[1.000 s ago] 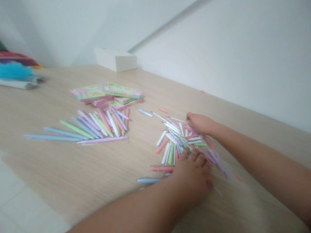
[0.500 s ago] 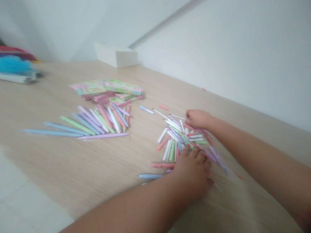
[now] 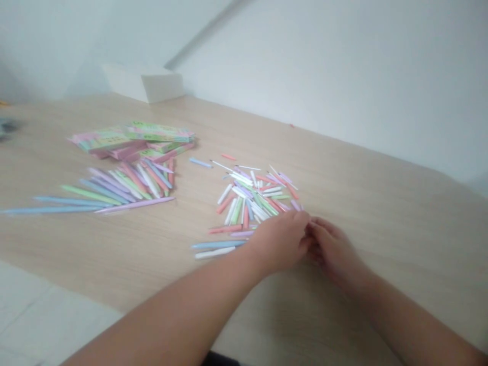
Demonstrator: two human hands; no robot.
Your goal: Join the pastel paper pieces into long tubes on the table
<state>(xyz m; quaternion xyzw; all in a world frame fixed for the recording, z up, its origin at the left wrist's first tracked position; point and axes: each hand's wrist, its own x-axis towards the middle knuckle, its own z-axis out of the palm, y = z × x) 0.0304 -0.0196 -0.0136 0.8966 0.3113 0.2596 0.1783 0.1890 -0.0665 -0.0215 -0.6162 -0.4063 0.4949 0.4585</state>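
Note:
My left hand (image 3: 282,239) and my right hand (image 3: 337,253) meet just in front of a pile of pen parts, fingertips together. Both are closed; whatever is between the fingers is hidden and blurred. The pile holds short pen barrels (image 3: 237,209) in white, coral, green and lilac, with thin white refills (image 3: 223,166) among them. By my left wrist lie a light blue pen (image 3: 217,244) and a white pen piece (image 3: 214,253). Farther left, whole pastel pens (image 3: 110,185) are fanned out side by side.
Behind the fanned pens lies a stack of pink and green boxes (image 3: 160,133). A white box (image 3: 162,86) stands by the wall at the back. Small blue (image 3: 200,162) and coral (image 3: 229,156) pieces lie beyond the pile. The wooden table's (image 3: 152,264) left edge borders pale floor tiles.
My right hand has come back from the far side of the pile to meet my left hand. The left hand has lifted off the parts and closed. The view has swung right.

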